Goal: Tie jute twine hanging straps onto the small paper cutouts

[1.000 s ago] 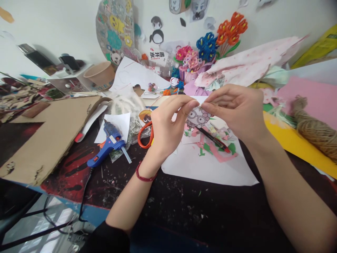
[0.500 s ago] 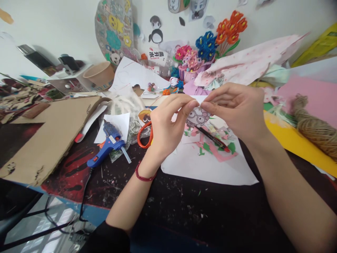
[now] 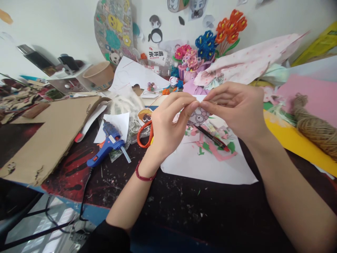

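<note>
A small paper cutout (image 3: 199, 116) with a line-drawn character hangs between my two hands. My left hand (image 3: 172, 123) pinches its upper left edge between thumb and fingers. The upper right edge is pinched by my right hand (image 3: 234, 105), fingertips nearly touching those of the left. Below them lies a white sheet (image 3: 210, 172) with pink and green paper scraps (image 3: 219, 154) and a dark pen (image 3: 212, 138) on it. Orange-handled scissors (image 3: 140, 137) are partly hidden beside my left hand.
A blue glue gun (image 3: 106, 147) rests on the left with its cord over the table edge. Cardboard (image 3: 50, 140) lies farther left. Twine (image 3: 316, 130) and yellow paper (image 3: 286, 140) are at right. Beaded flowers (image 3: 206, 45) stand at the back.
The cutout has tilted slightly between my fingers, and its drawn glasses show less clearly. Both hands hold nearly the same place.
</note>
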{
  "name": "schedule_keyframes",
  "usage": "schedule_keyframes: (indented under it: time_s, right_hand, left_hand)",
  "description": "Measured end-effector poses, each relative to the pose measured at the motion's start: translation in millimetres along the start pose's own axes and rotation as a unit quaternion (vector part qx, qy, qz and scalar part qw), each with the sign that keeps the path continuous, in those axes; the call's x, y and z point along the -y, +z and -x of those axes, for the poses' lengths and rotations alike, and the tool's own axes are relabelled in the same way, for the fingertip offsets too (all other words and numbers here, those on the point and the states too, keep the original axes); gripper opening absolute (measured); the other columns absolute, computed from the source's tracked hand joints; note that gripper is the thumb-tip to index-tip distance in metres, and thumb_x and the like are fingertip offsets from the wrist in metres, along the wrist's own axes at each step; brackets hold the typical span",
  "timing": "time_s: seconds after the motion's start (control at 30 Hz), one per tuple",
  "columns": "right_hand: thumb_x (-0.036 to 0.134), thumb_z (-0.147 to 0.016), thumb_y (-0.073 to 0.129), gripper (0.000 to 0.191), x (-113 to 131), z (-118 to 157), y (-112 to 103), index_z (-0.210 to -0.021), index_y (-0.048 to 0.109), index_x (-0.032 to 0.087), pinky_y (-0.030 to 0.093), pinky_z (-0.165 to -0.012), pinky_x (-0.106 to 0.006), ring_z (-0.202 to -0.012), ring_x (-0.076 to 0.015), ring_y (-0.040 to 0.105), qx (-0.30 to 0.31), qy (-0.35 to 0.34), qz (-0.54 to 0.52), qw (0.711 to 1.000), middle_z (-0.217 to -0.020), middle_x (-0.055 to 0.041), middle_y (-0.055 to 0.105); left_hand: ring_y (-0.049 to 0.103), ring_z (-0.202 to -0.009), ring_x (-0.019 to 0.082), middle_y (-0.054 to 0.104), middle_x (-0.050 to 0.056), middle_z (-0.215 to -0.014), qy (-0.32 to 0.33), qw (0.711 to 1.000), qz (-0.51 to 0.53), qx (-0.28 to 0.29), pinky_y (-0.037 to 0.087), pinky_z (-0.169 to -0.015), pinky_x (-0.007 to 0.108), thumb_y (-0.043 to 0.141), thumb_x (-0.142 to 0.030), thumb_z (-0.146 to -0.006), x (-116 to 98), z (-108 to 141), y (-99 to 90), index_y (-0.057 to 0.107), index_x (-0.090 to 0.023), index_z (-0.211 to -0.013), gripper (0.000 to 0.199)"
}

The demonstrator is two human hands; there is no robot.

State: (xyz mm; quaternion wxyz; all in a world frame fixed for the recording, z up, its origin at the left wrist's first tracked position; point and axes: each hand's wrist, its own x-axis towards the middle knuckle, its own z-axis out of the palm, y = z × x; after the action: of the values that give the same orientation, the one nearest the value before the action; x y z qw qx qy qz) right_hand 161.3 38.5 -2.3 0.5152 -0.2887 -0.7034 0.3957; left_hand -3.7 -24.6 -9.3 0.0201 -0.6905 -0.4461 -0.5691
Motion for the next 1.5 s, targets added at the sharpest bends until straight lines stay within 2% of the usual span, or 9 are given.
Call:
schedule_keyframes:
  time_s: [0.13,0.3,0.5,0.7,0.9,1.27,1.5]
  right_hand:
    - [0.039,-0.069,0.090,0.023,1.0,0.0,-0.3,-0.080,0.073,0.027,0.065,-0.074,-0.036,-0.072,-0.0187,0.074,-0.001,0.008,0.005,1.000,-0.078,0.0018,0.075]
    - [0.037,-0.070,0.089,0.023,1.2,-0.3,-0.3,-0.080,0.073,0.025,0.065,-0.074,-0.037,-0.073,-0.0190,0.074,0.002,0.011,0.003,1.000,-0.078,0.0012,0.074]
    - [0.035,-0.069,0.090,0.022,0.8,0.0,-0.8,-0.081,0.074,0.025,0.063,-0.075,-0.036,-0.078,-0.0199,0.073,0.005,0.017,0.011,1.000,-0.079,0.0003,0.073]
    - [0.036,-0.069,0.091,0.023,-0.1,-0.2,-0.8,-0.081,0.074,0.025,0.064,-0.071,-0.034,-0.072,-0.0181,0.073,0.002,0.001,0.011,1.000,-0.077,0.0010,0.074]
    - [0.037,-0.066,0.092,0.025,-3.6,-1.5,0.1,-0.081,0.075,0.024,0.064,-0.067,-0.031,-0.070,-0.0173,0.074,-0.006,-0.024,-0.001,1.000,-0.075,0.0019,0.075]
    - [0.034,-0.064,0.093,0.024,-3.8,-1.2,-0.2,-0.080,0.076,0.026,0.064,-0.066,-0.030,-0.068,-0.0162,0.073,-0.003,-0.016,-0.034,0.999,-0.075,0.0027,0.075]
    - [0.039,-0.062,0.094,0.028,-5.7,-2.1,-0.8,-0.080,0.077,0.026,0.064,-0.066,-0.034,-0.067,-0.0174,0.072,-0.003,-0.016,-0.037,0.999,-0.075,0.0029,0.075]
  left_hand:
    - [0.068,-0.097,0.016,0.073,0.005,-0.098,0.002,1.000,0.003,-0.014,0.055,-0.082,0.031,0.053,-0.028,-0.102,0.7,0.9,0.4,0.070,-0.022,-0.090,0.022]
    - [0.065,-0.085,0.015,0.073,0.002,-0.088,0.041,0.996,-0.056,-0.057,0.050,-0.082,0.035,0.055,-0.031,-0.101,1.8,0.6,-1.2,0.072,-0.023,-0.090,0.022]
    - [0.062,-0.077,0.015,0.073,0.000,-0.079,0.065,0.994,-0.082,-0.029,0.047,-0.079,0.035,0.058,-0.033,-0.100,1.4,0.2,-2.1,0.070,-0.023,-0.085,0.022]
    - [0.061,-0.077,0.014,0.073,0.000,-0.079,0.089,0.992,-0.085,-0.034,0.048,-0.077,0.033,0.058,-0.029,-0.100,2.3,0.5,-0.9,0.069,-0.021,-0.087,0.020]
    - [0.062,-0.077,0.014,0.075,0.000,-0.081,0.100,0.985,-0.142,-0.018,0.048,-0.076,0.032,0.056,-0.029,-0.101,0.3,1.4,-0.7,0.069,-0.020,-0.088,0.021]
    - [0.058,-0.077,0.013,0.074,0.001,-0.082,0.170,0.973,-0.142,-0.063,0.046,-0.073,0.030,0.062,-0.023,-0.098,4.1,4.4,4.0,0.069,-0.018,-0.089,0.012]
    - [0.059,-0.078,0.013,0.075,0.001,-0.082,0.161,0.977,-0.133,-0.048,0.047,-0.073,0.030,0.064,-0.021,-0.096,1.6,4.7,2.6,0.071,-0.019,-0.088,0.011]
